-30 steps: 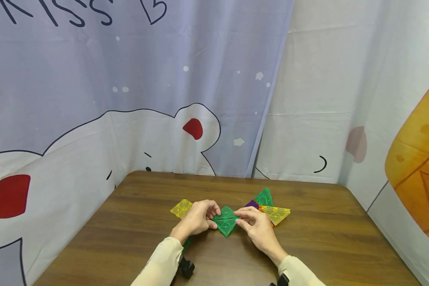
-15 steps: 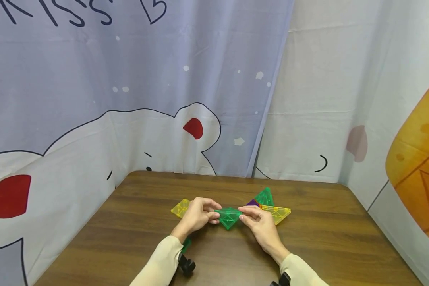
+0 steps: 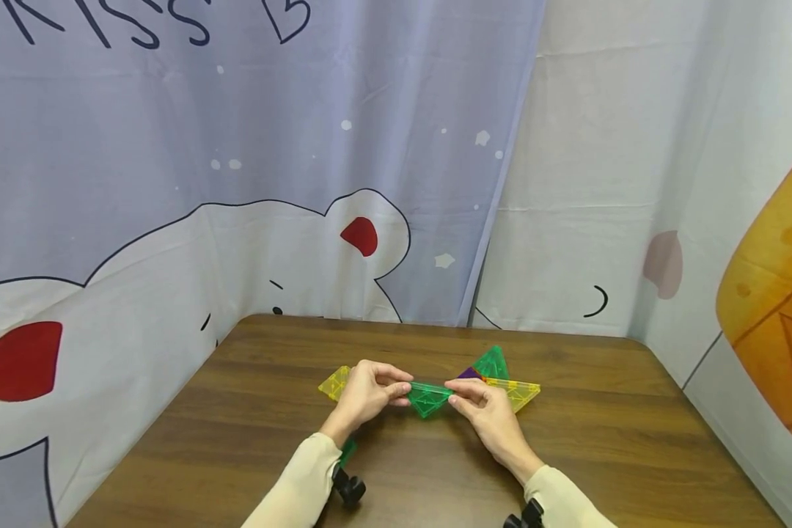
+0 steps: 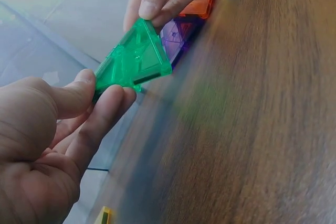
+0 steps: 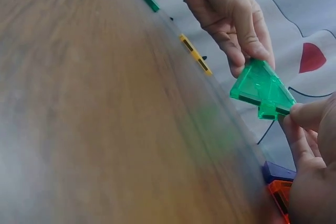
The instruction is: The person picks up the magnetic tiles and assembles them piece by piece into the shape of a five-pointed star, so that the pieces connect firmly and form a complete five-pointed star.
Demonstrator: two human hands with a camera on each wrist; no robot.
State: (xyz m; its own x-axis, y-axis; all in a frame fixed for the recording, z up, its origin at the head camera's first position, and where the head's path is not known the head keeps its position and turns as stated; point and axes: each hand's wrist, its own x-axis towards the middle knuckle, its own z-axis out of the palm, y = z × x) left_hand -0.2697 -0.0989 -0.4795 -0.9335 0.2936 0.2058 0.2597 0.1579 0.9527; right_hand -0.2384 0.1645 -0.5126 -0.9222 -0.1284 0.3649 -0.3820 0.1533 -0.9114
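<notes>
Between my two hands is a pair of clear green triangular magnetic tiles (image 3: 429, 400), folded against each other and held over the table. Its long edge is uppermost and one corner points down in the head view. My left hand (image 3: 364, 394) pinches the left end between thumb and fingers. The opposite end is pinched by my right hand (image 3: 493, 419). In the left wrist view the green tiles (image 4: 134, 59) overlap a purple tile (image 4: 174, 38) lying beyond them. From the right wrist, the green tiles (image 5: 262, 87) show dark magnet strips along their lower edges.
Behind my right hand lie a green triangle tile (image 3: 492, 364), a purple piece (image 3: 470, 374), a yellow triangle tile (image 3: 520, 394) and an orange tile (image 5: 281, 192). A yellow tile (image 3: 333, 383) lies beyond my left hand, another green tile (image 3: 347, 451) by that wrist. Curtains surround the wooden table (image 3: 435, 477).
The green tiles, first spread as a diamond, have folded together along their shared edge. Both hands have shifted slightly right and raised that edge, keeping their pinch on the ends.
</notes>
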